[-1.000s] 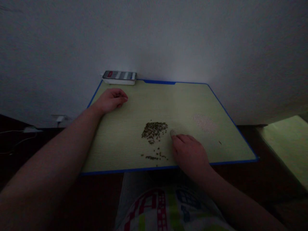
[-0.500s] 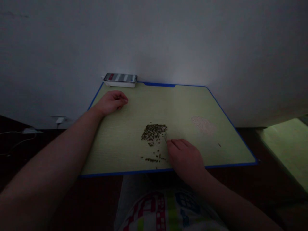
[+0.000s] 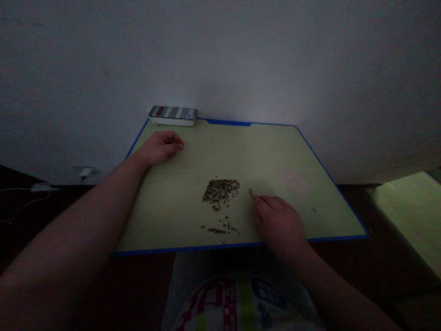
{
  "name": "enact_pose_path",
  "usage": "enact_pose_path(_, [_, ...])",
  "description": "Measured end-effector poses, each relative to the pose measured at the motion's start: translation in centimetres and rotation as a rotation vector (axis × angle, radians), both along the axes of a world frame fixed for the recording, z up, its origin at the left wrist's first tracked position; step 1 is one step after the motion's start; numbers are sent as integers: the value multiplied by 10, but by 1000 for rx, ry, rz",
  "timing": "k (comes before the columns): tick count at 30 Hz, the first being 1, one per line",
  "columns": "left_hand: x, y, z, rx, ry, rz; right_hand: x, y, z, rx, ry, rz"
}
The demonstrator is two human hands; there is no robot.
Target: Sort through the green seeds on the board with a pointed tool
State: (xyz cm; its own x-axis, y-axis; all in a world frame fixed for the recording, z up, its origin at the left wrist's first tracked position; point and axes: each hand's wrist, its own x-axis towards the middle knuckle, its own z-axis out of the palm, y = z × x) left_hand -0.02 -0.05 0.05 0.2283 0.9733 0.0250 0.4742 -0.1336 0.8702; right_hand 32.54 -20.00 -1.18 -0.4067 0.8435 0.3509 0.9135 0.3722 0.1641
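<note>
My right hand (image 3: 279,223) is closed around a pair of tweezers (image 3: 251,193), whose pale tip points up and left from the fingers. Left of it lies a patch of small dark green beans (image 3: 220,191), with pale bits among them on the right side. A thin line of stray beans (image 3: 217,230) is nearer the front edge. Beyond my right hand spreads a pile of pale, rice-like grains (image 3: 292,179). My left hand (image 3: 161,147) rests on the far left of the table, fingers loosely curled in; nothing shows in them.
The pale yellow folding table (image 3: 193,161) has a blue rim and stands against a wall. At its back left corner is a white box (image 3: 174,122) with a phone-like dark slab (image 3: 173,112) on top. A small dark sliver (image 3: 314,209) lies at the right.
My right hand has moved to the right with the tweezers, away from the beans and towards the pale grains. My left hand has stayed in place.
</note>
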Motion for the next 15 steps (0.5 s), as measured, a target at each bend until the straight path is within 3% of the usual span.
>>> enact_pose_path(4, [2, -3, 3, -6, -7, -1, -12, -5, 2, -61, 4, 54])
enact_pose_path(9, [2, -2, 2, -9, 0, 10, -26, 7, 9, -214, -4, 11])
enact_pose_path(15, [-1, 2, -3, -2, -14, -3, -19, 26, 9, -216, -21, -80])
